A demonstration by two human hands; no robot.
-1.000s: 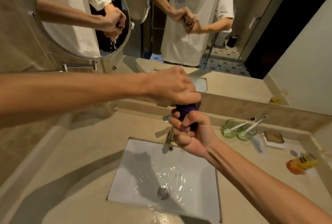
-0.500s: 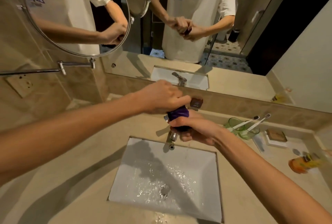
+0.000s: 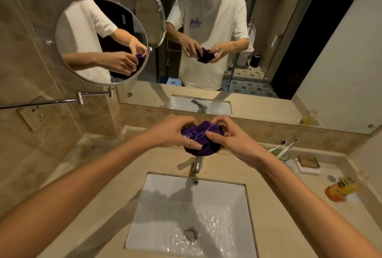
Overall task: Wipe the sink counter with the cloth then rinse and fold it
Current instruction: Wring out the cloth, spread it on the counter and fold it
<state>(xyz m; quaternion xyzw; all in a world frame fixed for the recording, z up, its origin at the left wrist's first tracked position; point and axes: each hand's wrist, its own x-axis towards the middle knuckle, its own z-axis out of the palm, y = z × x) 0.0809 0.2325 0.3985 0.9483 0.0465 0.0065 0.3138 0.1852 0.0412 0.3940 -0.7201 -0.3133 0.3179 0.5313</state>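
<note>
Both grips closed on the purple cloth (image 3: 199, 137), bunched in a loose wad with no clear long axis. Left hand (image 3: 175, 133) pinching its left side, thumb across the front; right hand (image 3: 225, 135) cupping the right side, fingertips (image 3: 208, 134) pressed into the folds. Wad held in the air between the two, equally near each, directly above the faucet (image 3: 197, 163) and behind the wet sink (image 3: 192, 214). Forearms reaching forward and converging, wrists roughly level, palms turned inward. Likely step: rinsing and wringing done, opening the wad for folding. Needs edges found and pulled apart sideways.
</note>
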